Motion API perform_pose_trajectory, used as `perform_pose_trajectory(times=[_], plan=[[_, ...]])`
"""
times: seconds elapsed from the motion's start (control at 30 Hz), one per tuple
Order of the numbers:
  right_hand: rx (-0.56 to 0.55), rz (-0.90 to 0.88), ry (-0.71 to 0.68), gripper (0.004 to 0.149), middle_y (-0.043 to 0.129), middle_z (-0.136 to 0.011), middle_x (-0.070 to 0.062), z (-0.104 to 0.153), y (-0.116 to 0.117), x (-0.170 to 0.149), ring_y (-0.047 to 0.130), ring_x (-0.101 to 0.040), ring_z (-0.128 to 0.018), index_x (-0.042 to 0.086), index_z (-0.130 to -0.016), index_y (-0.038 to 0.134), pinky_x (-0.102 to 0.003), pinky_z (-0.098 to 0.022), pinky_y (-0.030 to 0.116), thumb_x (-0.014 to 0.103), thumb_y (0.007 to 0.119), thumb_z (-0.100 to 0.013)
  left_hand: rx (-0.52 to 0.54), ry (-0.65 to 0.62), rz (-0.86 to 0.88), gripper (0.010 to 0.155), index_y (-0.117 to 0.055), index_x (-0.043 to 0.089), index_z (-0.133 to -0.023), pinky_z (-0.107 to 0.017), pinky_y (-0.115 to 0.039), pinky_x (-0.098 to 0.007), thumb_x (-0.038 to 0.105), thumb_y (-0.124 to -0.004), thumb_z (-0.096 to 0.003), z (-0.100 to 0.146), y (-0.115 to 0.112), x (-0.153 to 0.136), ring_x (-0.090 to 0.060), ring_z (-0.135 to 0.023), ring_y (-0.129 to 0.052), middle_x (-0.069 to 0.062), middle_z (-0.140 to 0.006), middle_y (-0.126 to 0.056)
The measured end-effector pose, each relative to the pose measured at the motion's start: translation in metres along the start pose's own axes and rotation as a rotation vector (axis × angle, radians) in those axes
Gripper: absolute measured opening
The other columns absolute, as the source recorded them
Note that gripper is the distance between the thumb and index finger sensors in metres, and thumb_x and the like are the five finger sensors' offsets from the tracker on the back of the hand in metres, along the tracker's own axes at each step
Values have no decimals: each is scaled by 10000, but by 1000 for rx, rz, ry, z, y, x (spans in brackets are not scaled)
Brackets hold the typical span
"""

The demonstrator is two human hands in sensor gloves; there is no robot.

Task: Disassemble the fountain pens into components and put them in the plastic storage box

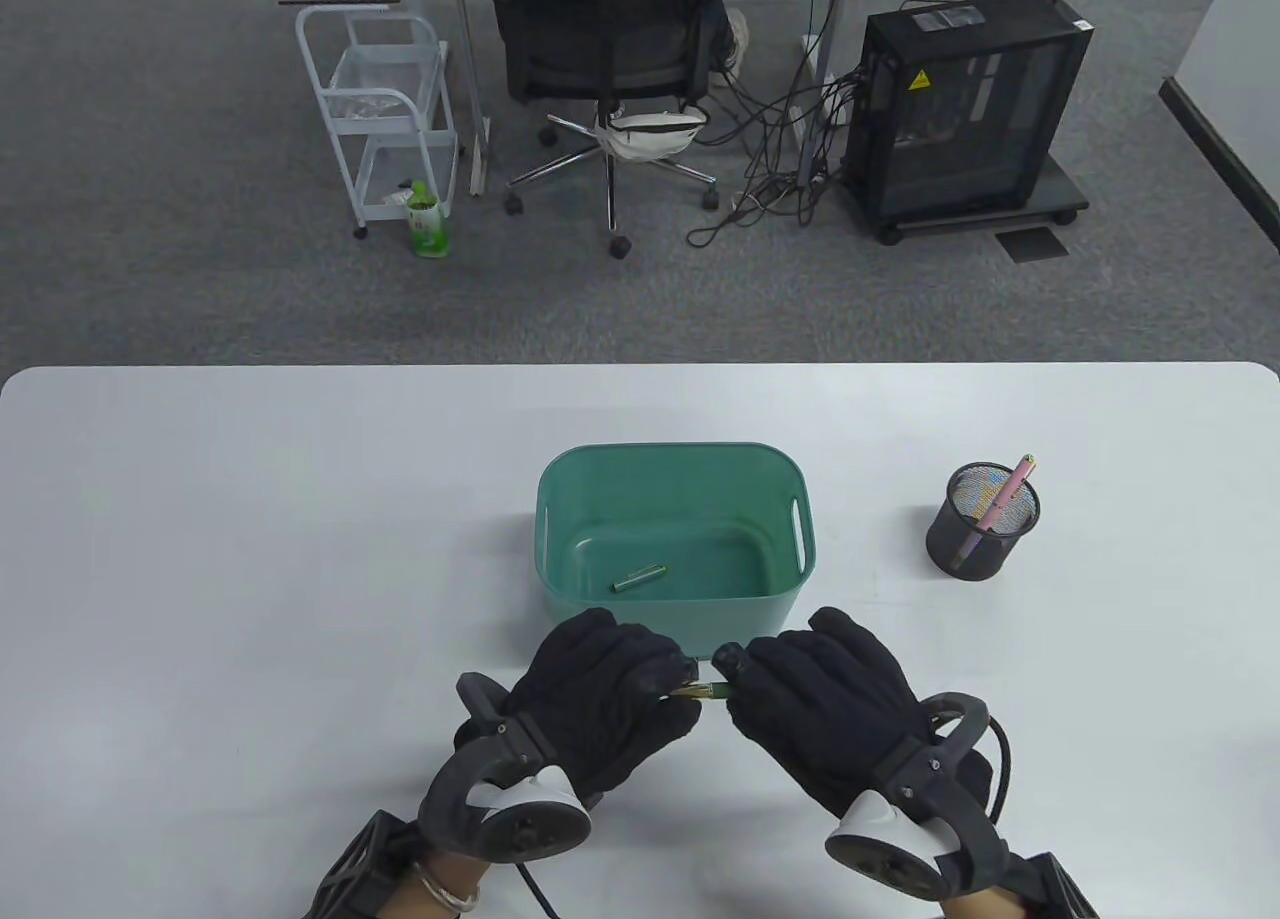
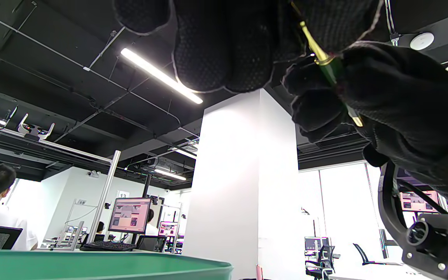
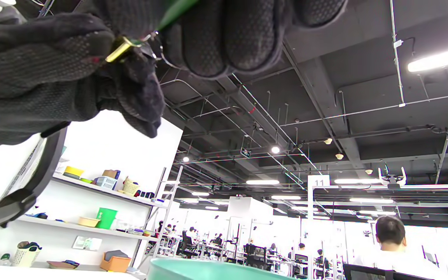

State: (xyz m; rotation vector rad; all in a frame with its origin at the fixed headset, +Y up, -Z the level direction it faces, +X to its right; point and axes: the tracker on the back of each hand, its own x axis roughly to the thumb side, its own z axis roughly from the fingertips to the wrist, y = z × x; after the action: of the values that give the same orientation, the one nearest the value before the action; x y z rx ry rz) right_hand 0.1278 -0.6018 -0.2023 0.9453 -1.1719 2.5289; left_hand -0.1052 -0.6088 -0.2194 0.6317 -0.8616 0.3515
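Note:
Both gloved hands meet just in front of the green plastic storage box [image 1: 560, 519]. Between them runs a green fountain pen [image 1: 708, 691] with gold trim, seen close up as the green fountain pen [image 2: 331, 68] and again as the green fountain pen [image 3: 171, 11]. My left hand [image 1: 625, 689] pinches its gold end, my right hand [image 1: 800, 689] grips the green barrel. Most of the pen is hidden by the fingers. A green pen part [image 1: 638, 578] lies on the box floor. A pink pen [image 1: 1003, 504] stands in a black mesh pen cup [image 1: 981, 534] to the right.
The box's near wall stands right behind my fingertips. The white table's rounded far edge [image 1: 640, 367] gives onto grey carpet with an office chair [image 1: 610, 49], a white trolley [image 1: 385, 109] and a computer tower [image 1: 965, 109].

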Motion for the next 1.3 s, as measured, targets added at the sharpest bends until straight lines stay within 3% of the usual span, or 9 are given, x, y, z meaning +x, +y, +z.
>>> perform_pose_trajectory(times=[0.77,1.07,1.3], plan=[[0,-1,-13,435,875,-835,75,0,1,2,863,-112,-759,295,-911,844,-462,-762,610,467,705,-537,30,6,14,505,-908,135,-779,-664,-725,-484,466,-541,-678,-1,0,-3,-236,-600,-1014,-41,-678,-1044],[3,2,-4,435,874,-838,77,0,3,-1,862,-111,-762,299,-912,841,-461,-762,610,470,701,-538,27,26,4,567,-741,129,-1009,-773,-612,-533,557,-633,-653,1,0,-4,-277,-858,-888,-70,-944,-907],[25,22,15,438,863,-860,73,0,9,-5,855,-117,-782,297,-930,827,-461,-762,608,455,693,-544,-1,27,-31,542,-688,150,-1021,-794,-593,-525,533,-711,-639,0,-5,-3,-261,-899,-856,-48,-984,-861]])
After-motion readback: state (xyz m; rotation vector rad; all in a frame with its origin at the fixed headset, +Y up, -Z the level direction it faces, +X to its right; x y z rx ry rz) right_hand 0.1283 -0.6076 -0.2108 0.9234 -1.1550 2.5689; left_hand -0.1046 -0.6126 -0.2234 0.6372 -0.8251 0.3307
